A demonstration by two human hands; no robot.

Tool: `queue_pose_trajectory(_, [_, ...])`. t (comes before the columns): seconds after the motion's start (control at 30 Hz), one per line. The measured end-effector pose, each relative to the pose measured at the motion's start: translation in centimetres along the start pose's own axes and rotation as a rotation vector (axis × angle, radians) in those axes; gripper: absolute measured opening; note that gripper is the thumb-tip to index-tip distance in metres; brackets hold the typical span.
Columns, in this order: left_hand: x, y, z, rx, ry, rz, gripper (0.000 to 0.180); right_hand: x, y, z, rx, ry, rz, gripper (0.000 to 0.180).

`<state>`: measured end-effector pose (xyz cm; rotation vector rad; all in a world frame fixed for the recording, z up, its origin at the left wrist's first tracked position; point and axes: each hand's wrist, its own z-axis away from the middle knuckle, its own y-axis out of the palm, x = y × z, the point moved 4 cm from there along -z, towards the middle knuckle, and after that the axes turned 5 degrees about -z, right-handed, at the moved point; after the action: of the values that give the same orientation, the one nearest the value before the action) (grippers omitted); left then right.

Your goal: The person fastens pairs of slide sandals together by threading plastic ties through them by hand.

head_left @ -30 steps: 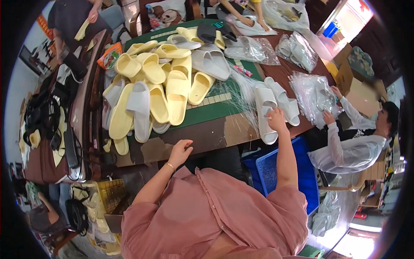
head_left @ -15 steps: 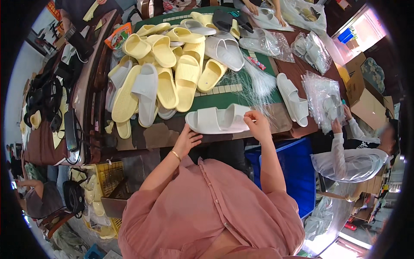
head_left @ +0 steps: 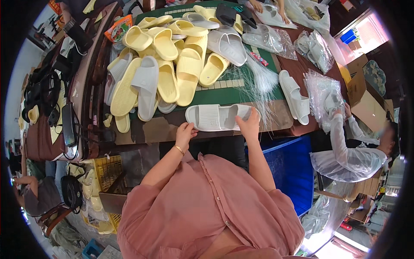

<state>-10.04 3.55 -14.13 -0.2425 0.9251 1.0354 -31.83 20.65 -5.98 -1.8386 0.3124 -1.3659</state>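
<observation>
— Where are we standing with the hands?

— We are keeping both on the pale grey slide sandal [head_left: 219,117], which is lying crosswise at the near edge of the table [head_left: 276,115], just in front of the green cutting mat [head_left: 224,93]. Our left hand [head_left: 185,132] is resting its fingers on the sandal's left end, the grip loosely curled rather than clamped. Our right hand [head_left: 249,125] is pinching the right end, the grip partly closed around it.

— What are we risking here?

— In our judgement the sandal is sitting close enough to the edge that a careless tug could be tipping it off toward the blue bin [head_left: 290,172] below. The bundle of clear plastic strands [head_left: 261,82] is fanning out just beside our right hand, so we could be snagging or scattering them. The heap of yellow sandals [head_left: 172,64] behind is leaning loosely and could be sliding onto the mat.

— And the packaging?

— We are seeing clear plastic bags [head_left: 321,93] crumpled at the table's right end, where a co-worker's hand [head_left: 346,111] is reaching, and more bagged sandals [head_left: 265,38] lying toward the far side. A small orange and green packet [head_left: 115,29] is sitting at the far left corner, and brown cardboard boxes [head_left: 364,97] are standing to the right. A thin red strip [head_left: 259,58] is lying on the mat; we cannot tell what it is.
</observation>
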Motion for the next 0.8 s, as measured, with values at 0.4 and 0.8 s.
queue_pose_trajectory(0.4, [-10.4,-5.6,2.1,-0.25,0.714,-0.683,0.022,-2.4,-8.8,-2.9,0.062,-0.108,-0.184,0.047])
queue_pose_trajectory(0.8, [-8.5,3.8,-1.9,0.01,0.916,-1.119,0.052,2.9,1.8,-2.2,0.078,-0.472,-0.087,0.037])
